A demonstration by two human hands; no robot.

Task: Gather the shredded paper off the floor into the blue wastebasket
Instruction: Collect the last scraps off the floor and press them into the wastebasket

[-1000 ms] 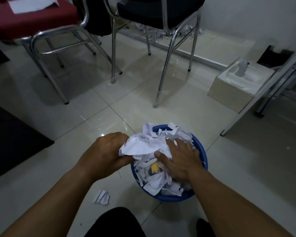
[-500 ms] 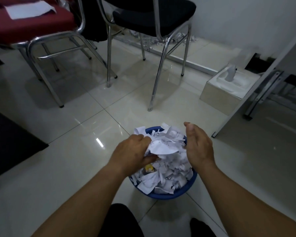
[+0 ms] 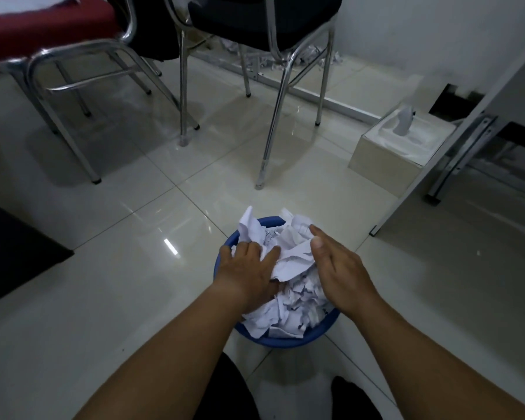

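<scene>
The glossy pale tiled floor [image 3: 134, 237] takes up most of the view, and 2 chrome-legged chairs stand at its far side: a red-seated chair [image 3: 43, 28] and a black-seated chair [image 3: 270, 19]. Nearer the person sits the round blue plastic wastebasket [image 3: 282, 341]. It is heaped above its rim with shredded and crumpled white paper [image 3: 291, 301].

The left hand [image 3: 246, 271] lies on the heap's left side with its fingers spread and fairly straight, pressing the paper down rather than clutching it. The right hand [image 3: 340, 271] is open with fingers straight, held edge-on just beside the heap's right side. Whether it touches the paper cannot be told.

The paper looks very light, soft and springy, so it will probably puff back up once the pressure goes, and strips may spill over the rim. Flat palms pushing on the top of the pile should pack it best.

More pale scraps [image 3: 309, 54] lie beyond the black chair, along the foot of the wall. These will likely slide on the smooth tiles and slip out of a pinch. Raking them into 1 clump and cupping it from both sides with 2 hands should hold them better.
</scene>
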